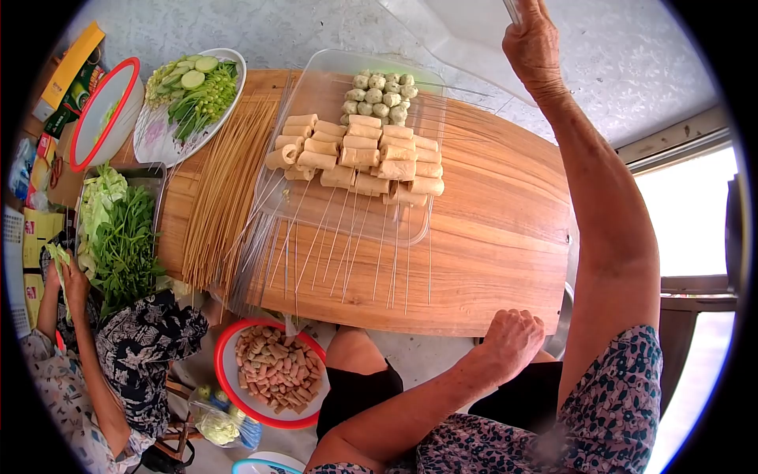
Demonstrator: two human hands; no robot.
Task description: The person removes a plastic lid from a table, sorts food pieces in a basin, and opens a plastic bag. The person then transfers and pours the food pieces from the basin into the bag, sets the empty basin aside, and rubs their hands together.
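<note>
Beyond the far edge of the table, a pale strip, cut off by the frame, is gripped by the right hand. By the near edge, the left hand is curled; its contents cannot be told. In the clear tray, beige rolls are piled; their jutting skewers could be snagged by a sweeping forearm.

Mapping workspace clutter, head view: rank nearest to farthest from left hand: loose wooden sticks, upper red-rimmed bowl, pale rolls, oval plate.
From the left hand:
1. Pale rolls, on the clear tray.
2. Loose wooden sticks, left of the tray.
3. Oval plate, upper left.
4. Upper red-rimmed bowl, left of the plate.
</note>
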